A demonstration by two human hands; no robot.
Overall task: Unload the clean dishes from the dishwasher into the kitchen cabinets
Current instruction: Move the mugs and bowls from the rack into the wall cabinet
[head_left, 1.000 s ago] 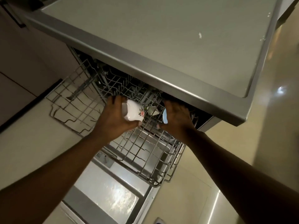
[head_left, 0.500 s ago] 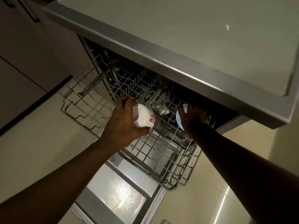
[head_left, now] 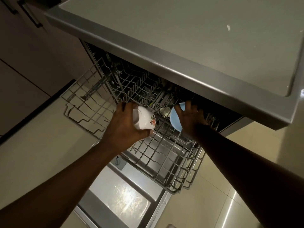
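Two hands reach over the rack (head_left: 164, 162). Left hand (head_left: 125, 127) grips a white cup (head_left: 144, 119) (red flower print on its side). Right hand (head_left: 191, 118) grips a pale blue bowl (head_left: 175, 119).

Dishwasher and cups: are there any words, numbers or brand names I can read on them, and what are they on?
No text can be read anywhere.
White cup in the left hand: a flower picture only, no words.
Blue bowl in the right hand: plain.
Round dial on the dishwasher door: any marks are too small to read.
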